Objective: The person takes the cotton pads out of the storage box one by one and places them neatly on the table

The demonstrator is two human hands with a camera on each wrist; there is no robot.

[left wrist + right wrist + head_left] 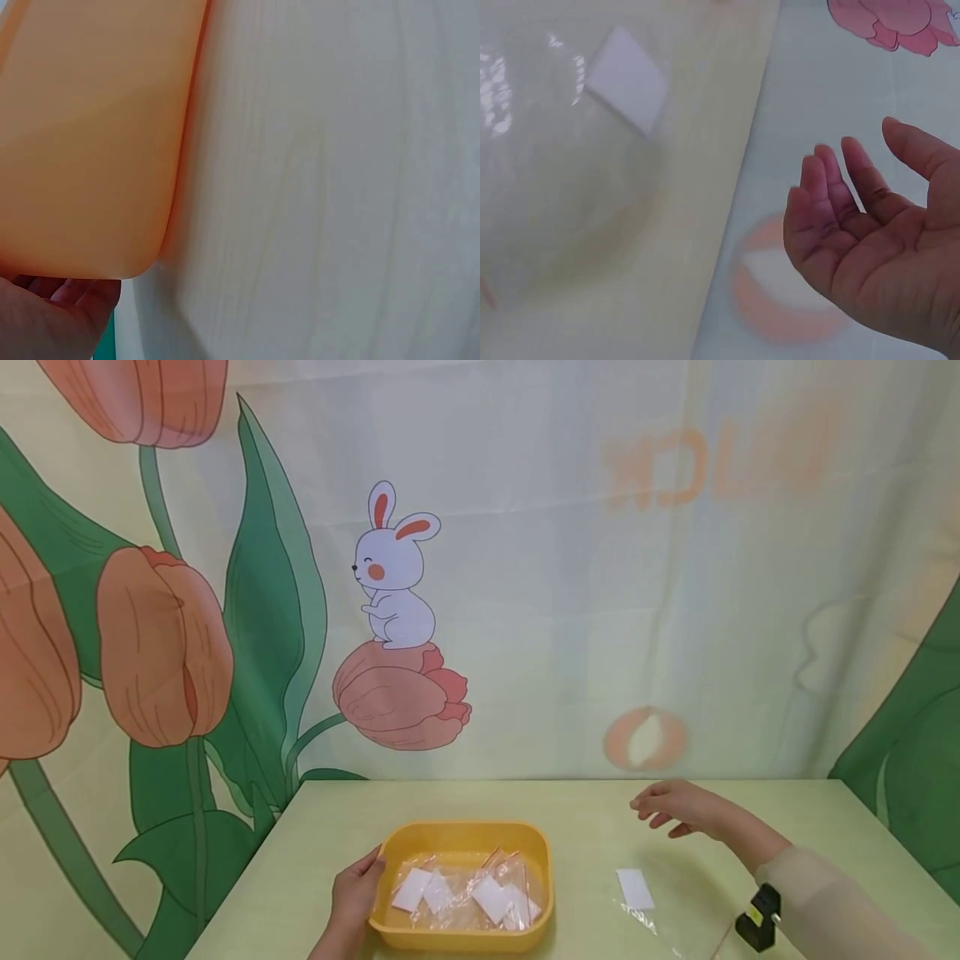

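A yellow plastic tray [461, 941], orange-looking in the left wrist view, stands on the table. My left hand [356, 887] grips its left side, with the thumb up at the rim; part of the fingers is hidden behind the tray wall in the left wrist view. Inside lie several clear plastic bags with white cards [490, 899] in them. My right hand [686, 810] hovers above the table's far right part, fingers loosely bent and holding nothing. Below it, a clear plastic bag [555, 172] with a white card [635, 889] lies flat on the table.
The pale table [585, 802] ends at a curtain [540, 610] printed with tulips and a rabbit. A black device [759, 918] is strapped to my right wrist, by the sleeve.
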